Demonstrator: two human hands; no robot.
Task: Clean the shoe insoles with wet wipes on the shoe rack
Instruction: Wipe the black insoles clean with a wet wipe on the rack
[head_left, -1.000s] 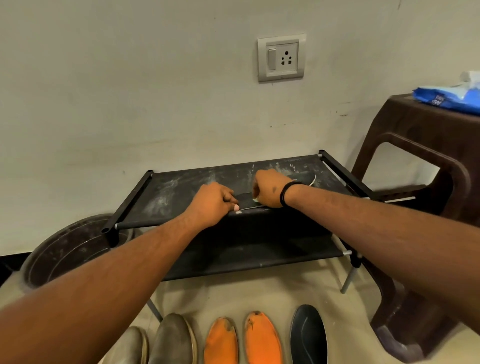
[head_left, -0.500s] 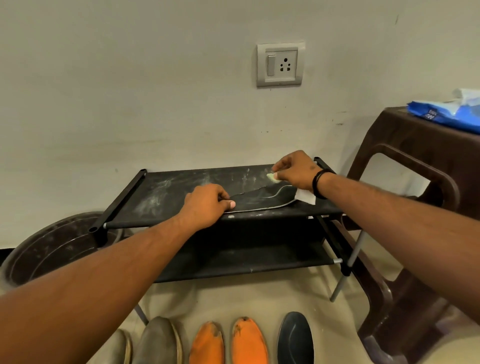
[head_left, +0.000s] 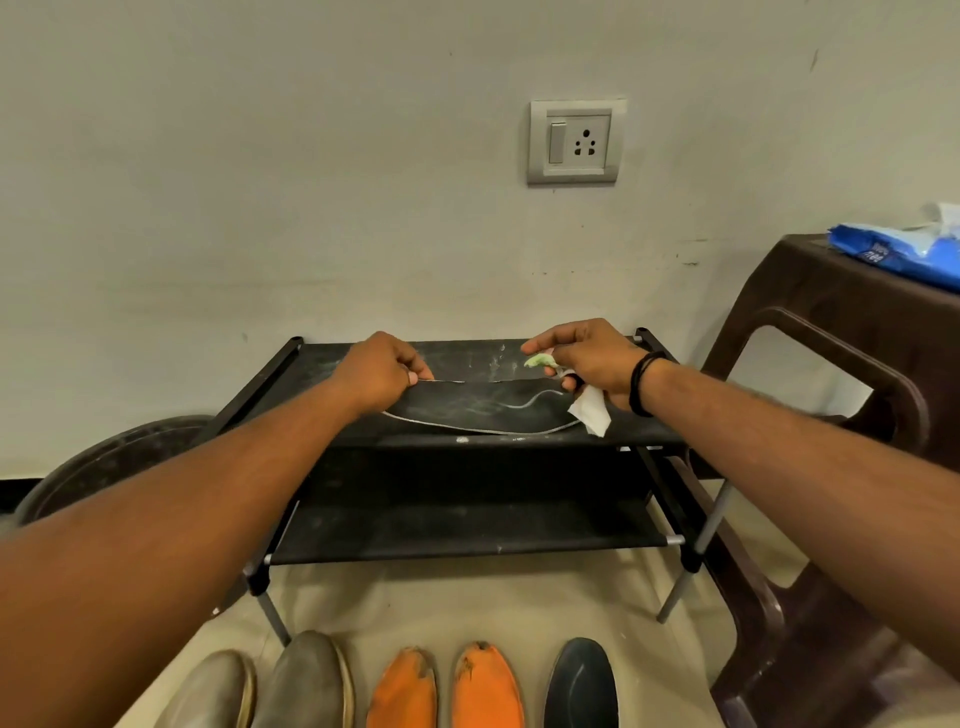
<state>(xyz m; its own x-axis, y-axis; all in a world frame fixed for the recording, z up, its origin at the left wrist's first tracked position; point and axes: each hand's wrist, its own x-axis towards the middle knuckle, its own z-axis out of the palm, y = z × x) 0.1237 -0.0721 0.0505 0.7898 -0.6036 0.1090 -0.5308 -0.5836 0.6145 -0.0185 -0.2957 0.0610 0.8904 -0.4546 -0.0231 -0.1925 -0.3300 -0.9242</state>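
Insole: I see the dark insole (head_left: 483, 408) lying on the shoe rack (head_left: 649, 441) top shelf, between my hands.
Left hand (head_left: 382, 374): pinches the insole's left end.
Right hand (head_left: 587, 364): at its right end, gripping a white wet wipe (head_left: 592, 415).

Random stuff around the spot

Wall socket (head_left: 574, 142) up top, brown stool (head_left: 831, 332) on the right, dark tub (head_left: 111, 457) on the floor to the left.

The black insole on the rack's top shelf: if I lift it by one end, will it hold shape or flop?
Probably flops: the black insole looks thin, its pale edge wavy. Likely light; the left hand pinches just its end. It may slide, lying loose on the top shelf.
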